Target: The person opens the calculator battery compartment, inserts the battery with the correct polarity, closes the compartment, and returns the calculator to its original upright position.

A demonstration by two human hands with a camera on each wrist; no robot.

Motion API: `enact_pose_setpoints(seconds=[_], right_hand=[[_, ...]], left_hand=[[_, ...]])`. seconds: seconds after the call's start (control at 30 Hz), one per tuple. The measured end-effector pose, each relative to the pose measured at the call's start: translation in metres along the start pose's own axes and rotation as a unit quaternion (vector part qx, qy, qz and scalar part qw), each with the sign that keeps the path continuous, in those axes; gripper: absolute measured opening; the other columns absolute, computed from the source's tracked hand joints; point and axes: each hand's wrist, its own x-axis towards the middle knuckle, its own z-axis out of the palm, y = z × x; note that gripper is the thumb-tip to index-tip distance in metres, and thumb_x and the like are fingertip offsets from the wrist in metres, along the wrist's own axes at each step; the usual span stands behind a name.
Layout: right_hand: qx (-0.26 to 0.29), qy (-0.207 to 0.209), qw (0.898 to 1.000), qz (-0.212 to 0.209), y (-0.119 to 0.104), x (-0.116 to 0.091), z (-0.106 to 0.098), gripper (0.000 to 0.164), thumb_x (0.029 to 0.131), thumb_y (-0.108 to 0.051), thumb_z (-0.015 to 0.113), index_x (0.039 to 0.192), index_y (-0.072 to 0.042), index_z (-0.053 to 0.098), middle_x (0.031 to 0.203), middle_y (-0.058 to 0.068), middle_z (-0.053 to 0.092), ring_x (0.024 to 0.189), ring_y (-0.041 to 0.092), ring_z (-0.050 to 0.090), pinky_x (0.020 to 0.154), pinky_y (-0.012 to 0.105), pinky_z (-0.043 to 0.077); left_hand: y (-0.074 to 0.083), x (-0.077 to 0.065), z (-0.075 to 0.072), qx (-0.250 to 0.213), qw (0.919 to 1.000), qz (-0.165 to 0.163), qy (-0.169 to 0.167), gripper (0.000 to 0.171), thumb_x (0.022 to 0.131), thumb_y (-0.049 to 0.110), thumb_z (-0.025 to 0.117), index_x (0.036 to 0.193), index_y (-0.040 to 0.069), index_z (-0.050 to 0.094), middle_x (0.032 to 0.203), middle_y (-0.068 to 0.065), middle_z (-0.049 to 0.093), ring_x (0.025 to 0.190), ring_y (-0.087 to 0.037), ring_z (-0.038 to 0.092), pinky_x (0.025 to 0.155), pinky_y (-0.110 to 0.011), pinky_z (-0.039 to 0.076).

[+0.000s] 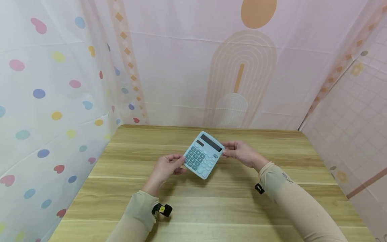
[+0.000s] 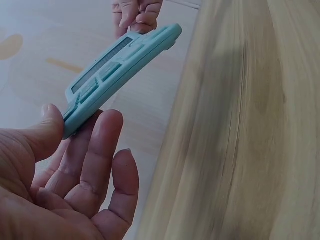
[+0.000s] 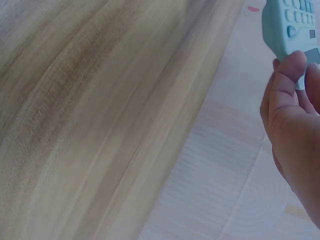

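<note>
A light blue calculator (image 1: 203, 155) with darker number keys and a dark display strip is held tilted above the wooden table. My left hand (image 1: 167, 168) pinches its lower left edge, thumb on the front and fingers behind. In the left wrist view the calculator (image 2: 120, 75) appears nearly edge-on, lifted off the tabletop. At the upper right corner, by the display, my right hand (image 1: 242, 153) pinches it between thumb and fingers. The right wrist view shows the thumb of that hand (image 3: 295, 115) against the calculator's corner (image 3: 285, 30).
The wood-grain table (image 1: 229, 208) spreads beneath both arms. A pale curtain with an arch print (image 1: 242, 80) hangs behind its far edge. A dotted curtain (image 1: 54, 101) stands on the left, a grid-patterned one (image 1: 359, 111) on the right.
</note>
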Motion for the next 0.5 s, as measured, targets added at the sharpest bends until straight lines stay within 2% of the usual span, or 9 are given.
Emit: enact_pose_setpoints(seconds=[0.17,0.3,0.4,0.5], right_hand=[[0.007,0.02,1.0,-0.001,0.0006,-0.0002,-0.0008,0.049,0.104,0.003,0.063,0.15,0.014,0.05,0.118,0.007,0.079,0.096,0.009,0.071,0.1,0.038,0.06],[-0.013,0.045,0.999,-0.001,0.0003,-0.0024,-0.0008,0.045,0.104,-0.003,0.065,0.147,0.009,0.057,0.114,-0.003,0.081,0.097,0.009,0.069,0.093,0.032,0.057],[-0.03,0.064,0.998,0.002,-0.0005,-0.0041,-0.0011,0.043,0.104,-0.008,0.068,0.144,0.007,0.062,0.107,-0.011,0.081,0.101,0.01,0.067,0.087,0.026,0.052],[-0.036,0.075,0.997,0.008,-0.0002,-0.0042,-0.0025,0.041,0.104,-0.009,0.068,0.142,0.006,0.064,0.104,-0.013,0.081,0.103,0.012,0.066,0.086,0.026,0.05]], left_hand=[[-0.0013,0.0002,0.0014,-0.019,0.9997,-0.003,-0.014,0.036,0.106,0.019,0.069,0.131,-0.008,0.069,0.101,-0.006,0.081,0.074,-0.011,0.077,0.08,-0.031,0.064],[-0.0033,0.0005,0.0026,-0.032,0.9992,-0.003,-0.025,0.039,0.107,0.019,0.067,0.133,-0.01,0.067,0.095,0.001,0.079,0.073,-0.009,0.076,0.079,-0.029,0.062],[-0.0044,0.0004,0.0047,-0.031,0.9989,-0.002,-0.034,0.039,0.107,0.019,0.067,0.133,-0.01,0.067,0.095,0.001,0.08,0.075,-0.009,0.076,0.078,-0.028,0.062],[-0.0052,0.0,0.0082,-0.027,0.9987,0.008,-0.043,0.038,0.106,0.015,0.067,0.134,-0.011,0.067,0.1,-0.006,0.082,0.079,-0.013,0.077,0.078,-0.028,0.062]])
